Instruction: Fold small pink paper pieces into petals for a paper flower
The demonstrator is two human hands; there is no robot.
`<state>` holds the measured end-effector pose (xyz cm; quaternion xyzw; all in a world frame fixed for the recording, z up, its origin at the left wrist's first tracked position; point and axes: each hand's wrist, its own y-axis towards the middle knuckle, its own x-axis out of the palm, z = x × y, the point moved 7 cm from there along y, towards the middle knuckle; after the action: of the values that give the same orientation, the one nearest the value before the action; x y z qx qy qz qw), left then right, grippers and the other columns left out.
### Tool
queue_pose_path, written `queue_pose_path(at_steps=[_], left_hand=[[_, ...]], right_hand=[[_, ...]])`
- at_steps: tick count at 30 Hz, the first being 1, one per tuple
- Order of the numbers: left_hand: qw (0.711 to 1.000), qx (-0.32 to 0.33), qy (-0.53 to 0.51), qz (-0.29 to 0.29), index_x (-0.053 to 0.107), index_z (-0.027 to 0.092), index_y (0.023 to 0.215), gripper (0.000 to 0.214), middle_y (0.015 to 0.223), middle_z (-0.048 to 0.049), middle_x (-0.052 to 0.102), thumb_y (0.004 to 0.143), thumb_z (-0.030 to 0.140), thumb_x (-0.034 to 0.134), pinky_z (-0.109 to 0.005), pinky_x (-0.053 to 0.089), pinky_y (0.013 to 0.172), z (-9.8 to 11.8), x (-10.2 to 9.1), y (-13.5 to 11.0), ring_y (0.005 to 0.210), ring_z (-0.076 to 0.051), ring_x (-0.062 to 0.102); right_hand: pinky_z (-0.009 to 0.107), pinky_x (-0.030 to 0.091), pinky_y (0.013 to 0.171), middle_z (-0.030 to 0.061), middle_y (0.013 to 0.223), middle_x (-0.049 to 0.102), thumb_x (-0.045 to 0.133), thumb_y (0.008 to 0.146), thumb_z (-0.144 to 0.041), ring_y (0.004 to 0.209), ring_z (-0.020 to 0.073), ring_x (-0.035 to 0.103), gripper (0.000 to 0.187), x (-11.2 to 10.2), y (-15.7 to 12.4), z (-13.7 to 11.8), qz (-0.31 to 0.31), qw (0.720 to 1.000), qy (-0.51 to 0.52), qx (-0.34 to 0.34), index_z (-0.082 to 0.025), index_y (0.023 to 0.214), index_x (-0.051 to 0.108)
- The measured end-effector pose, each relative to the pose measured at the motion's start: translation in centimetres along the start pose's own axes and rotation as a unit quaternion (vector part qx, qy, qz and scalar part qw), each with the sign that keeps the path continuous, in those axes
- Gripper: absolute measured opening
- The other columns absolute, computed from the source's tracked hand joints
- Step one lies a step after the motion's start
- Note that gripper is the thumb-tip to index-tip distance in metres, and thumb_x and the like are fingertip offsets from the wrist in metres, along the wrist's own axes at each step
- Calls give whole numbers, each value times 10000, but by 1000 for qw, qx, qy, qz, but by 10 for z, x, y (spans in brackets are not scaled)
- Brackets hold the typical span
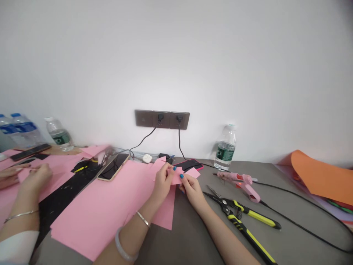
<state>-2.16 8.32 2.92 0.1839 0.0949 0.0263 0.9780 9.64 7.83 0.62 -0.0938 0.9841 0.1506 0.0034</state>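
Observation:
Between my two hands is a small piece of pink paper (178,176), held above the table's middle. My left hand (163,180) pinches its left side, thumb on top. At the paper's right side, my right hand (192,189) grips it between thumb and curled fingers. Large pink sheets (110,206) lie under and beside my left forearm. Small pink cut pieces (193,172) rest just behind my hands, partly over a phone with a pink edge (197,165).
To the right lie yellow-and-black pliers (239,213) and a pink glue gun (239,180) with its cord. A water bottle (225,147) stands by the wall. Another phone (114,167) lies left. At far left, another person's hands (35,180) handle pink paper. Orange paper (317,173) curls at right.

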Motion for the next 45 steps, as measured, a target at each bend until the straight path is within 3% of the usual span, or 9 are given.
queue_pose_path(at_steps=[3,7,15,19,22,24,28,33,45], left_hand=[[997,-19,-42,-56,477,202,776,278,540,73,397,909,445,459,-219,296,470,-1,8,-1,448,-102,392],[991,-43,-58,-113,466,197,737,330,531,63,430,916,474,451,-218,300,461,-3,11,-2,445,-100,416],[985,-34,-105,-132,520,161,736,322,622,38,454,880,446,559,-219,282,519,0,9,1,553,-92,394],[987,-31,-109,-113,504,167,721,305,624,43,419,883,423,542,-219,288,530,-2,9,3,569,-95,381],[975,-74,-98,-184,508,171,747,236,642,45,429,849,375,569,-217,304,522,-6,18,-2,570,-99,398],[970,-93,-68,-216,527,169,777,169,658,43,443,808,314,607,-218,313,525,-8,20,-5,583,-104,412],[976,-77,-17,-203,551,157,754,141,672,35,456,772,274,629,-230,304,548,-8,16,-5,608,-110,411],[986,-43,-60,-149,463,174,696,231,661,46,407,820,327,585,-230,278,546,-8,8,2,598,-103,377],[982,-37,-68,-172,478,176,728,307,684,33,434,874,438,545,-236,305,588,-6,10,2,635,-116,400]], right_hand=[[252,262,479,-57,529,355,477,865,-651,480,115,312,504,-9,2,-1,45,999,-8,-8,-222,610,406],[252,303,513,-51,572,373,498,865,-632,522,127,347,470,-12,4,-3,40,999,-25,-17,-222,645,430],[243,265,496,-60,547,335,546,840,-615,504,112,292,475,-9,4,1,0,1000,7,4,-216,620,413],[241,291,501,-47,593,387,599,810,-594,529,117,338,424,-18,4,1,57,998,35,-3,-206,676,491],[239,291,508,-40,615,399,647,779,-566,550,118,343,414,-28,4,5,106,993,47,5,-202,653,494],[242,292,510,-40,593,405,683,754,-538,544,117,343,412,-30,5,8,98,994,42,16,-200,617,491],[256,336,535,-22,585,459,702,735,-530,560,130,394,407,-27,7,5,60,998,18,1,-196,589,521],[250,337,501,-30,613,456,625,800,-567,530,125,404,385,-18,6,5,27,1000,15,3,-203,707,540],[246,297,519,-44,596,399,602,839,-549,550,115,350,404,-14,6,1,-24,999,-16,-13,-192,669,517]])
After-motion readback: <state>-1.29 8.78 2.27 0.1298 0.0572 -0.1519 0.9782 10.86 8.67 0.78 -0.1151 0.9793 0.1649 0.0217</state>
